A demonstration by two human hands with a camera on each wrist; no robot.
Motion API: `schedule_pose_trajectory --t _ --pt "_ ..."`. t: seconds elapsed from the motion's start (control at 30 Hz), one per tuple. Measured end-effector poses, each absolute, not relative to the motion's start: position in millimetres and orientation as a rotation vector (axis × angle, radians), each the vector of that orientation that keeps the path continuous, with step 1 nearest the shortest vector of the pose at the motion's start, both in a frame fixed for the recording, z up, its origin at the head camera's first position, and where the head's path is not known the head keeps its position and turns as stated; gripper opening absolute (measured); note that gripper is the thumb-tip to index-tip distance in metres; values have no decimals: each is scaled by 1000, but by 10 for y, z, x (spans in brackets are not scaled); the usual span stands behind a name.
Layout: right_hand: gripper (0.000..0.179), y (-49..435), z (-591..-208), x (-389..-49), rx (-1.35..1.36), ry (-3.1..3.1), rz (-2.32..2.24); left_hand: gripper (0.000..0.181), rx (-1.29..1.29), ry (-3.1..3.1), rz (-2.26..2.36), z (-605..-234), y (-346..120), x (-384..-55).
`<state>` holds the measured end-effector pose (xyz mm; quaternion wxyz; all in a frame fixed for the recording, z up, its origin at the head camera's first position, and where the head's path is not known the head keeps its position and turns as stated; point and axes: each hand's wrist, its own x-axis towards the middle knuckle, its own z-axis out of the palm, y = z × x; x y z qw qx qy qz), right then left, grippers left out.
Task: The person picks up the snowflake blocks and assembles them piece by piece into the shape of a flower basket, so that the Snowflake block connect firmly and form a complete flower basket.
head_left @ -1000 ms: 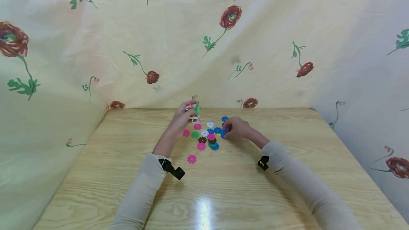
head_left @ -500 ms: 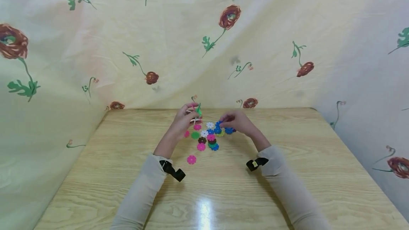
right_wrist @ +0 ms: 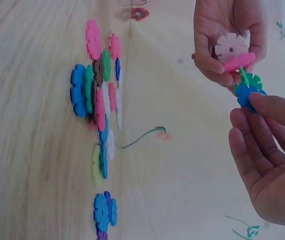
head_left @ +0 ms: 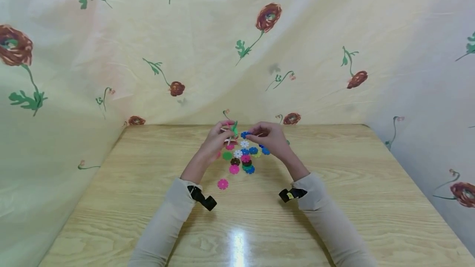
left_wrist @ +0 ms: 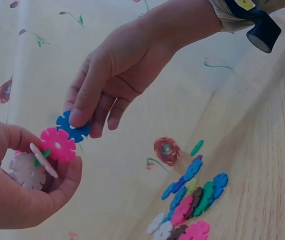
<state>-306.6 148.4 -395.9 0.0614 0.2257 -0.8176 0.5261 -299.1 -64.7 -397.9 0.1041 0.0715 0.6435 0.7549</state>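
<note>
My left hand (head_left: 211, 142) holds a small cluster of interlocked, flower-shaped notched plastic discs above the back of the table. In the left wrist view, a white disc (left_wrist: 27, 172) and a pink disc (left_wrist: 52, 139) of the cluster show. A green disc (right_wrist: 255, 80) projects from it in the right wrist view. Thumb and index finger of my right hand (head_left: 273, 140) pinch a blue notched disc (head_left: 245, 134), its other fingers loosely bent. The blue disc overlaps the cluster's outer edge in both wrist views. Fingers of the left hand hide part of the cluster.
Below the hands, loose discs in several colours lie on the wooden table (head_left: 252, 217), some overlapping. One pink disc (head_left: 222, 184) lies apart, nearer the front. A flower-printed cloth (head_left: 208, 52) hangs behind the table's back edge.
The right hand has lifted a blue disc off the pile and carried it left, up close to the left hand. The left hand keeps its cluster and has shifted slightly right.
</note>
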Motion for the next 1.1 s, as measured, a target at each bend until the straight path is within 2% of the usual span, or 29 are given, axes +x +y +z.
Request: schedule_pose_trajectory --t 0.63,1.1 --pt "5 1273 -3899 -2859 710 -2313 1435 39 240 1873 2153 -3981 -604 -2966" --pt "4 1313 -4026 -2992 796 -2246 1456 38 300 1867 2179 -3967 -602 -2978"
